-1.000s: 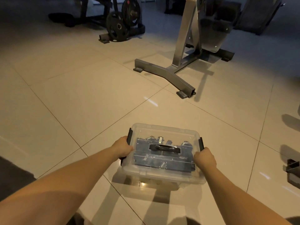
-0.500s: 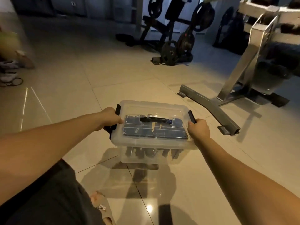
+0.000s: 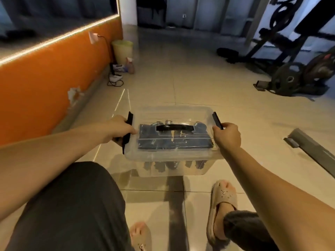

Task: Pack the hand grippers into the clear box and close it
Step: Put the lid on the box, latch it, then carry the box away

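Observation:
I hold the clear box (image 3: 163, 156) in the air in front of me, above the tiled floor. Its clear lid is on, with a black carry handle (image 3: 173, 127) in the middle. Several dark hand grippers (image 3: 174, 164) show through the wall and lid. My left hand (image 3: 119, 130) grips the box's left side at the black latch (image 3: 127, 132). My right hand (image 3: 226, 135) grips the right side at the other black latch (image 3: 217, 120), which sticks up at an angle.
An orange wall (image 3: 45, 84) runs along the left, with a yellow bin (image 3: 122, 51), a spray bottle and cables at its foot. Weight plates on a rack (image 3: 290, 77) stand at the right. A grey metal foot (image 3: 311, 147) lies right of the box. My feet in slippers are below.
The box has come up off the floor in both hands. My view has swung left, bringing the orange wall in and pushing the grey machine frame to the right edge.

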Tool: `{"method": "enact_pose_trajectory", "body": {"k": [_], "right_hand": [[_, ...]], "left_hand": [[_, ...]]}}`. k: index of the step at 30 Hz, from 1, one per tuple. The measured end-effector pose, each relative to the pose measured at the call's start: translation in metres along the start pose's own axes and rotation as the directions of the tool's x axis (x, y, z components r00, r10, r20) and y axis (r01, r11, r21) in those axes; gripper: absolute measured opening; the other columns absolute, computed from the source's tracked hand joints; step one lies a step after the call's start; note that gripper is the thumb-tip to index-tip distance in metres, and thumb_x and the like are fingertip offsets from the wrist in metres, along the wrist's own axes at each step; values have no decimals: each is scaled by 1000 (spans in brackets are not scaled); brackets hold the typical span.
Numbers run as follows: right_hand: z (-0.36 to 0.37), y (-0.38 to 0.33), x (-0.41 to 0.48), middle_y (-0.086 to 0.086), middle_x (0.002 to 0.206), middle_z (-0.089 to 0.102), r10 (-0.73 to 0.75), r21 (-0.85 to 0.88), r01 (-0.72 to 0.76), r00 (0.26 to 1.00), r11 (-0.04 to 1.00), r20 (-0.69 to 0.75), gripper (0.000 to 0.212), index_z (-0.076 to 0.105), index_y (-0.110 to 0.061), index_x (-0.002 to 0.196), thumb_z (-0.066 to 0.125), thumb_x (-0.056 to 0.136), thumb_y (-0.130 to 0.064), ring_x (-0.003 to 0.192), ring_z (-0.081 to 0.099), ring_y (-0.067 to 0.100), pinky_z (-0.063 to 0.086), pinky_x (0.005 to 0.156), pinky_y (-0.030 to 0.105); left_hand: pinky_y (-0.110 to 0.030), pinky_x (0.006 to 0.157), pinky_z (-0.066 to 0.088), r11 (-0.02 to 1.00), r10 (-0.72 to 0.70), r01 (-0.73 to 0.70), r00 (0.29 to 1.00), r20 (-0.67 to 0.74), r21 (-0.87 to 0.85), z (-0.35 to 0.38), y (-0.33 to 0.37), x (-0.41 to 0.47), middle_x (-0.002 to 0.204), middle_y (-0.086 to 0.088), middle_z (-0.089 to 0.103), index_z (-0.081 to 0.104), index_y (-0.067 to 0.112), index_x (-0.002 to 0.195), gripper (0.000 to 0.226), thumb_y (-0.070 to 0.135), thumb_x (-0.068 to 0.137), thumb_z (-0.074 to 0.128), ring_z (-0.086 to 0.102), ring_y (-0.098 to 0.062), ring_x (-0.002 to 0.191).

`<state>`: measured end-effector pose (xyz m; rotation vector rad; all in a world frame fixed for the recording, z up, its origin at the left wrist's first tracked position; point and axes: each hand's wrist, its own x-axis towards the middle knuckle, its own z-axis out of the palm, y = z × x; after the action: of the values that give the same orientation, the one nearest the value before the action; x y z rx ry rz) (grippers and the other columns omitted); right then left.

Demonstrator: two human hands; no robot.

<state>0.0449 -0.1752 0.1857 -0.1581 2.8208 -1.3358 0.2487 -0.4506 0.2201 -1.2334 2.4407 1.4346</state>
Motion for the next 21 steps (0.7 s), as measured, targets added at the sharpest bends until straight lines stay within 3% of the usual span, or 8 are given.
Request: {"method": "enact_pose_trajectory", "body": {"k": [4, 8, 10, 15, 21], "right_hand": [[62, -25, 20, 11, 111, 72, -98, -17, 102, 980, 995, 172, 33, 69, -10, 119, 64, 94, -31, 93, 66, 31, 48, 79, 34], [134, -53, 18, 9, 110, 71, -182, 14, 190, 914, 982, 363, 32, 67, -11, 119, 64, 96, -32, 86, 61, 25, 52, 83, 39], [170, -67, 10, 8, 105, 69, -218, 43, 223, 864, 974, 454, 30, 67, -11, 117, 63, 95, -31, 85, 62, 26, 54, 83, 39], [255, -90, -23, 6, 97, 65, -284, 105, 281, 732, 954, 619, 28, 68, -11, 117, 59, 97, -29, 80, 59, 25, 44, 73, 29], [339, -112, -62, 7, 114, 71, -376, 170, 375, 590, 911, 714, 34, 66, -15, 126, 61, 95, -28, 84, 63, 23, 46, 70, 28]], "left_hand": [[-41, 75, 62, 983, -176, 172, 983, -45, -66, -25, -42, 4, 108, -13, 67, 54, 11, 121, 41, 21, 88, 76, 70, -30, 92], [-33, 56, 59, 937, -334, 314, 935, -122, -156, -41, -98, -13, 106, -13, 69, 58, 8, 120, 38, 19, 88, 75, 70, -29, 90], [-32, 53, 58, 902, -418, 383, 890, -183, -200, -44, -130, -24, 102, -13, 71, 63, 7, 118, 36, 19, 87, 77, 70, -28, 87], [-44, 73, 62, 806, -583, 480, 747, -320, -347, -42, -200, -56, 103, -14, 73, 66, 10, 116, 33, 20, 87, 76, 72, -32, 90], [-35, 59, 53, 630, -757, 466, 547, -357, -621, -29, -258, -72, 93, -12, 69, 63, 7, 109, 26, 21, 89, 74, 67, -27, 79]]}}
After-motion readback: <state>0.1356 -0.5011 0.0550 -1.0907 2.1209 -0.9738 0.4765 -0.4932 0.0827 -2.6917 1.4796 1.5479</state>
